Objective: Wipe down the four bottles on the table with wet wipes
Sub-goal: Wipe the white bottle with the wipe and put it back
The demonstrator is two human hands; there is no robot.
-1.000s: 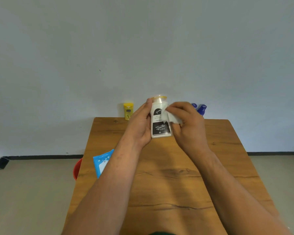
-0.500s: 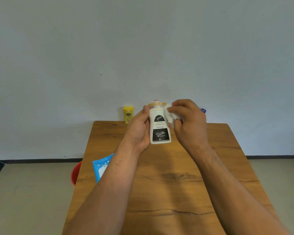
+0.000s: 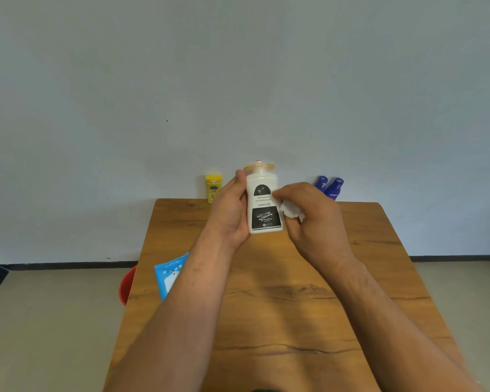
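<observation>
White bottle [image 3: 263,203] is sitting gripped in my curling left hand [image 3: 229,212] while my right hand [image 3: 316,223] is pinching a wet wipe [image 3: 291,212] against its side, so dampness risks loosening my grip.

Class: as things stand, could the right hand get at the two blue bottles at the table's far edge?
Probably yes. The blue bottles stand just beyond the right hand with nothing between, though that hand pinches a wipe against the white bottle.
</observation>
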